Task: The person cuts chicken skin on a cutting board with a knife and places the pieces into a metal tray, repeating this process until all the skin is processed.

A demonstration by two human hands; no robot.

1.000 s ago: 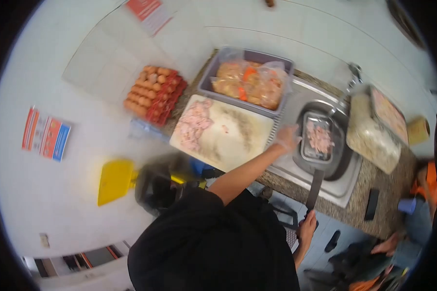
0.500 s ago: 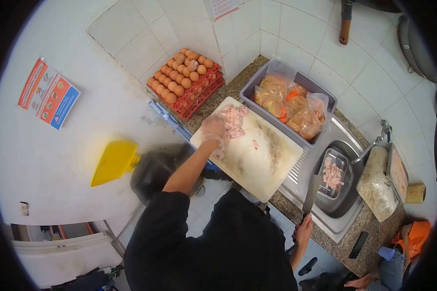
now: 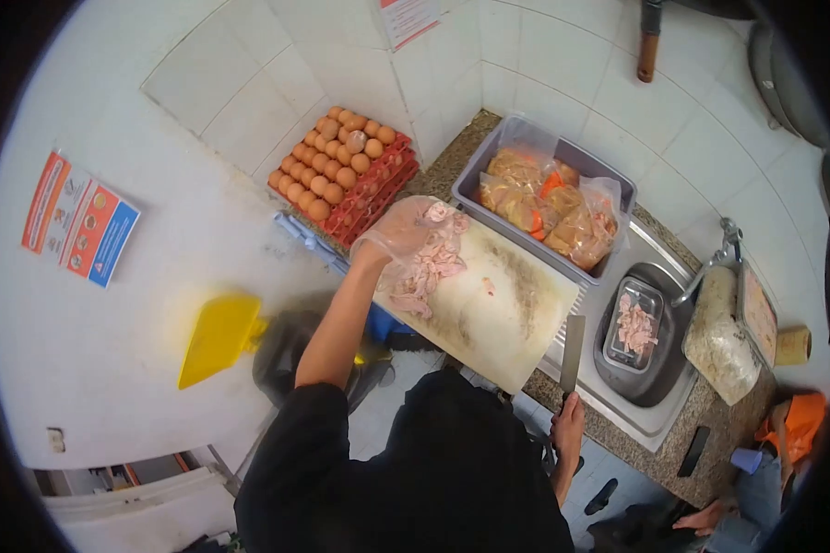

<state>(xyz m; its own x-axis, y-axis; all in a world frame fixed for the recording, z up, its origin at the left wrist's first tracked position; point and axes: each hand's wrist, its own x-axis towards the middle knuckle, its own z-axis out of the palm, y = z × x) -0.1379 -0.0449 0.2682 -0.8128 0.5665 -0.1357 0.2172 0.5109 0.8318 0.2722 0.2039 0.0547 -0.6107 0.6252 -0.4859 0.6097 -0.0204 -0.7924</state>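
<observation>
My left hand (image 3: 393,234), in a clear loose plastic glove, is spread at the upper left corner of the white cutting board (image 3: 512,327). Beside and under its glove lie pale pink raw meat pieces (image 3: 431,267), strewn along the board's left side. A small scrap of meat (image 3: 489,288) sits apart near the middle. My bare right hand (image 3: 569,426) is closed around the handle of a broad-bladed knife (image 3: 574,353), whose blade points up beside the board's right edge. Cut meat strips fill part of a metal tray (image 3: 634,324) in the sink.
A grey bin (image 3: 470,180) of bagged food stands behind the board, with stacked egg trays (image 3: 378,189) to its left. The sink (image 3: 653,396), tap (image 3: 730,232) and a wrapped bundle (image 3: 721,336) are at right. Another person's orange garment (image 3: 793,429) shows at lower right.
My left hand has shifted left off the meat pile, and the pieces now lie more spread down the board. The knife has swung more upright and slightly left in my right hand.
</observation>
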